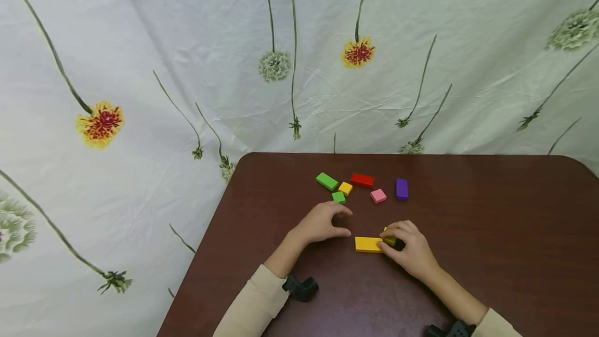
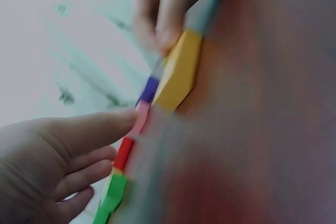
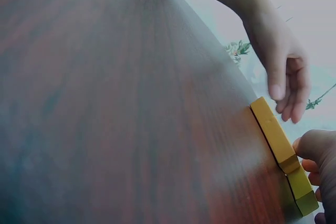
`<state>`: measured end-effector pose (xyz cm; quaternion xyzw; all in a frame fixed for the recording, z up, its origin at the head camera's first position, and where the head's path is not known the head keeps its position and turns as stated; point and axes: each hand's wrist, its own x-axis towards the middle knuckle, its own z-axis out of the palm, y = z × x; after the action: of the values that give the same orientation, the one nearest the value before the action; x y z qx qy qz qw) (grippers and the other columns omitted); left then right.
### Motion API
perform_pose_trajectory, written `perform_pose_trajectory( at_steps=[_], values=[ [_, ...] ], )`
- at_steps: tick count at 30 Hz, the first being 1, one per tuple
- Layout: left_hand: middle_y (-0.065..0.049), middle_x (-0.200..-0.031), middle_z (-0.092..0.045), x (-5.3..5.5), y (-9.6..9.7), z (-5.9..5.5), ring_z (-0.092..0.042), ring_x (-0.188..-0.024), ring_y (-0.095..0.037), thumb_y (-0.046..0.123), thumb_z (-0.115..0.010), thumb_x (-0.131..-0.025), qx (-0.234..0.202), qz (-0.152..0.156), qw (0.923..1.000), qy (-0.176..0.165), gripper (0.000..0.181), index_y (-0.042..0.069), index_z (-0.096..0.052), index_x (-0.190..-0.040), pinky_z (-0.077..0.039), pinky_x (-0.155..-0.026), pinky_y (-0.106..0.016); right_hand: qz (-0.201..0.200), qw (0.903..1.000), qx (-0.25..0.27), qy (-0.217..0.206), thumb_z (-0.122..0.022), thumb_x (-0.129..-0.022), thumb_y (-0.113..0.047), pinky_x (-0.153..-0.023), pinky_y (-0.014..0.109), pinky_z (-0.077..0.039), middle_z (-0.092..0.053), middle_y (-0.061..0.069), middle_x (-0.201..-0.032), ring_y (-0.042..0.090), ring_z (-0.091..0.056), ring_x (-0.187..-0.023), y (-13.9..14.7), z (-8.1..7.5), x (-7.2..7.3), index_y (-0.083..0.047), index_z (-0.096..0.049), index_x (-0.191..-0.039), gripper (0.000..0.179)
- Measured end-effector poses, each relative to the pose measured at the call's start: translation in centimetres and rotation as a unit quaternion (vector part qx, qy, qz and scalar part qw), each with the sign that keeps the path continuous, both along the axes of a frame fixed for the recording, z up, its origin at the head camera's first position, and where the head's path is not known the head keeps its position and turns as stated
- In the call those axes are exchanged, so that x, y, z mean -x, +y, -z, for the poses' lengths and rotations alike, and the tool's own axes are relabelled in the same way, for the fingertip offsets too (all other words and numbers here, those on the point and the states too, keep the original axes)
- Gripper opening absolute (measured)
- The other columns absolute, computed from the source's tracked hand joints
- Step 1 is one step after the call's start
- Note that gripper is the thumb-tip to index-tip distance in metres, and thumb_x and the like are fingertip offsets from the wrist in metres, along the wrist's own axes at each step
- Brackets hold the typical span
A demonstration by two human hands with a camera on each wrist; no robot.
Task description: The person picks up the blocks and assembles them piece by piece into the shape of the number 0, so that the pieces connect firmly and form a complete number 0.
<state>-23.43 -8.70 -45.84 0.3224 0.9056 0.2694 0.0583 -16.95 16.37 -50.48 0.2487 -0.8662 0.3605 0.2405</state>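
A long yellow block (image 1: 367, 244) lies on the table in front of the hands. At its right end is a second, olive-yellow block (image 3: 300, 186), partly covered by fingers in the head view. My right hand (image 1: 412, 251) pinches this second block between thumb and fingers, its thumb close to where the two blocks meet. To the left of the long block, my left hand (image 1: 323, 222) hovers with relaxed, slightly curved fingers and thumb apart. It holds nothing, and a small green block (image 1: 338, 197) lies just beyond its fingers.
Farther back on the brown table (image 1: 491, 212) lie a long green block (image 1: 326, 181), a small yellow block (image 1: 345, 188), a red block (image 1: 362, 180), a pink block (image 1: 378, 195) and a purple block (image 1: 401, 189). A flowered cloth (image 1: 224, 25) hangs behind the table.
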Motion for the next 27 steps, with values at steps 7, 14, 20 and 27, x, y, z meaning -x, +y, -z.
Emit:
perform_pose_trajectory(
  at_steps=[7,14,20,27],
  values=[
    [-0.006,-0.113,-0.063,3.3,-1.0,0.6,-0.060,-0.102,-0.021,0.019,-0.078,-0.084,-0.054,-0.100,0.9928,0.038,0.039,0.007,-0.067,-0.119,-0.049,-0.089,-0.034,0.004,1.0000,-0.001,-0.006,-0.086,-0.071,-0.009,-0.073,0.036,-0.050,-0.064,-0.006,-0.092,0.014,-0.054,-0.089,-0.1,-0.3,-0.1,-0.015,-0.074,-0.085,0.019],
    [-0.008,-0.116,-0.063,4.6,-0.7,1.4,-0.059,-0.105,-0.023,0.020,-0.078,-0.085,-0.056,-0.125,0.9903,0.023,0.040,0.005,-0.066,-0.120,-0.048,-0.092,-0.037,0.001,1.0000,0.002,-0.004,-0.086,-0.071,-0.009,-0.073,0.035,-0.050,-0.065,-0.007,-0.093,0.014,-0.055,-0.089,-0.2,-0.3,-0.1,-0.015,-0.074,-0.085,0.019],
    [-0.009,-0.116,-0.063,5.0,-0.5,1.9,-0.059,-0.104,-0.023,0.020,-0.077,-0.085,-0.049,-0.128,0.9905,0.019,0.040,0.004,-0.067,-0.120,-0.048,-0.092,-0.037,-0.001,1.0000,0.003,-0.005,-0.086,-0.070,-0.010,-0.074,0.033,-0.049,-0.065,-0.006,-0.092,0.012,-0.054,-0.089,-0.1,0.0,-0.1,-0.014,-0.074,-0.084,0.019],
    [-0.009,-0.113,-0.064,5.2,-0.3,2.2,-0.058,-0.099,-0.022,0.019,-0.077,-0.085,-0.042,-0.128,0.9907,0.021,0.038,0.004,-0.067,-0.118,-0.049,-0.089,-0.036,-0.001,0.9999,-0.002,-0.010,-0.086,-0.070,-0.012,-0.074,0.036,-0.051,-0.065,-0.006,-0.093,0.012,-0.054,-0.090,0.0,0.1,-0.1,-0.014,-0.074,-0.084,0.019]
  ],
)
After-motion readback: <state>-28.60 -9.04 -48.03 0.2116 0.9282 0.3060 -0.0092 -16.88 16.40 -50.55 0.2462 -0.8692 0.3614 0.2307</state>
